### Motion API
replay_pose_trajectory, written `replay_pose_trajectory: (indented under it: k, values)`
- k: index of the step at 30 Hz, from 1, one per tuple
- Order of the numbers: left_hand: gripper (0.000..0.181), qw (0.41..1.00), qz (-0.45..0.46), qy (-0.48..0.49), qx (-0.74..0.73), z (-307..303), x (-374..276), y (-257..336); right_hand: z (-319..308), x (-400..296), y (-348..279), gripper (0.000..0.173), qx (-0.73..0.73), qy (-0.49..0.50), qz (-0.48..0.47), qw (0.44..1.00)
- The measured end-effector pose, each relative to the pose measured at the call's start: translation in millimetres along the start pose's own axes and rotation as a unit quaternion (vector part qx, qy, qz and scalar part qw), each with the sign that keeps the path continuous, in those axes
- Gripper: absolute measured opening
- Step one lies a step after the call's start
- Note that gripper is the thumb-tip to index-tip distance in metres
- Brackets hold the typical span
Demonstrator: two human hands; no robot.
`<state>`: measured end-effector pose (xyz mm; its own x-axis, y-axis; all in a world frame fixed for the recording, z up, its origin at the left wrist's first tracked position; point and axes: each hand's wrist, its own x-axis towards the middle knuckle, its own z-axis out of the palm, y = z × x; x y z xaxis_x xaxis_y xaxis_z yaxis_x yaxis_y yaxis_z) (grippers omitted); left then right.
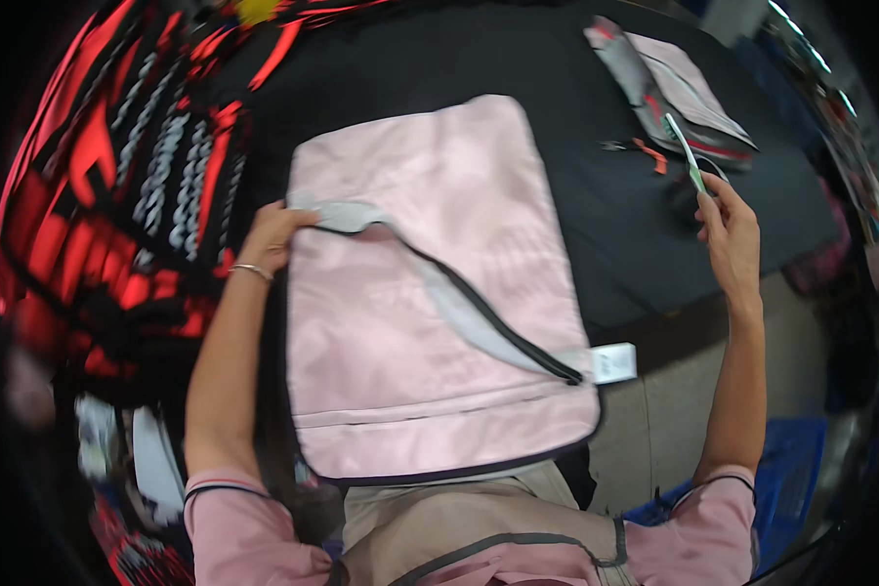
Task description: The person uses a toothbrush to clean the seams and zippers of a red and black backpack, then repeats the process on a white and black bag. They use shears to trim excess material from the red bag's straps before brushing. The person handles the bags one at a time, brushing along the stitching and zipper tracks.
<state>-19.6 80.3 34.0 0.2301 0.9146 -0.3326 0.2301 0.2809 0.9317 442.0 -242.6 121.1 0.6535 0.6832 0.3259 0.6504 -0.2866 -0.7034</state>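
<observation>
A large pink satin-like fabric panel (pixel 425 308) with dark edging lies before me, its lower end hanging over the table's near edge. A dark zipper (pixel 476 293) runs diagonally across it, gaping to show grey-white material (pixel 454 308). My left hand (pixel 272 233) pinches the panel's left edge at the zipper's upper end, thumb on the grey patch (pixel 348 216). A white tag (pixel 615 362) sticks out from the panel's right edge. Off to the right, my right hand (pixel 729 223) holds a white and green toothbrush (pixel 685 146) upright, bristles up, away from the fabric.
Black cloth (pixel 410 58) covers the table. Orange-handled snips (pixel 648 154) lie at the right, beside folded pink and grey fabric pieces (pixel 677 80). Red and black straps with white patterning (pixel 165 176) crowd the left. A blue plastic crate (pixel 791 469) stands at lower right.
</observation>
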Motion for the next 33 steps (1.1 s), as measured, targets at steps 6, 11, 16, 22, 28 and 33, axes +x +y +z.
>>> replay_pose_trajectory:
  k: [6,11,16,22,28,33]
  values:
    - [0.039,0.982,0.150,0.049,-0.105,26.6,-42.8,-50.3,144.7,-29.7,-128.4,0.031,0.215,-0.282,-0.114,0.928]
    - [0.040,0.988,0.144,0.046,-0.025,33.0,-46.8,-38.8,262.3,-39.1,-143.6,0.032,0.272,-0.308,-0.127,0.903]
    - [0.035,0.978,0.136,0.152,0.043,47.5,-56.2,-32.2,294.3,-44.1,-143.7,0.031,0.313,-0.367,-0.115,0.868]
    - [0.026,0.968,0.128,0.053,-0.209,35.4,-50.0,-67.7,275.7,-19.3,-139.8,0.024,0.239,-0.389,-0.180,0.871]
    - [0.035,0.938,0.088,-0.045,-0.334,24.8,-41.0,-93.5,287.9,-15.5,-129.7,0.015,0.088,-0.359,-0.385,0.846]
    - [0.039,0.933,0.086,-0.073,-0.341,24.6,-41.7,-88.9,298.3,-11.2,-146.3,0.014,0.045,-0.365,-0.423,0.829]
